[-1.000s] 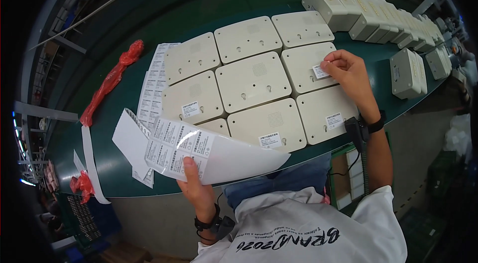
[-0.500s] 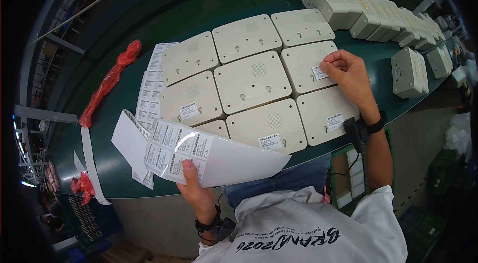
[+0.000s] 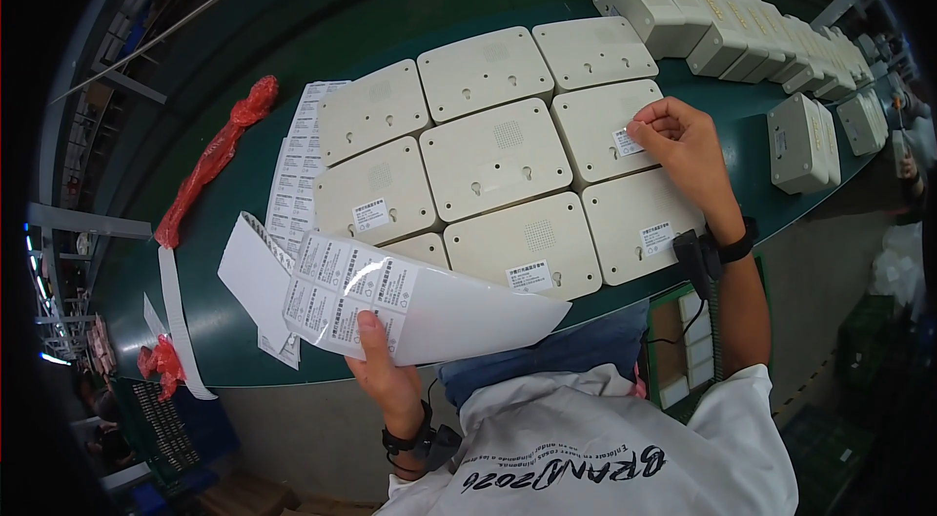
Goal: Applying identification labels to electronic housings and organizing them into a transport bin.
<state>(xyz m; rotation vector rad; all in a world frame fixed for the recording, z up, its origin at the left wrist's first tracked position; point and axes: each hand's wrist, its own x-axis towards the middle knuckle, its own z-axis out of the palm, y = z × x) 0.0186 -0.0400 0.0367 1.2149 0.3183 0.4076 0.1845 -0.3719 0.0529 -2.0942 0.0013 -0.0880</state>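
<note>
Hands work over a green conveyor belt (image 3: pixel 293 18) seen from above, where cream plastic housings lie face down in a tight block of rows. Right hand (image 3: pixel 688 150) reaches to the right side of the block, fingertips bunched and pressing a small white label (image 3: pixel 626 141) onto the back of one cream housing (image 3: pixel 605 125), near its right edge. Left hand (image 3: pixel 386 370) is at the near edge of the belt, thumb and fingers pinching a curled label sheet (image 3: pixel 390 296) that still carries several printed stickers. Three housings in the near rows already show a label, among them the labelled housing (image 3: pixel 639 223) just nearer than the one being pressed. More label sheets (image 3: pixel 298 160) lie flat on the belt left of the block, and a red plastic bag (image 3: pixel 215 155) lies further left. At far right, a line of upright cream boxes (image 3: pixel 732 23) stands on edge. To do this step well, it seems best to keep the sticker square to the housing's edge, rub it flat from one side so no air or corner lifts, and hold the sheet clear of the belt.
</note>
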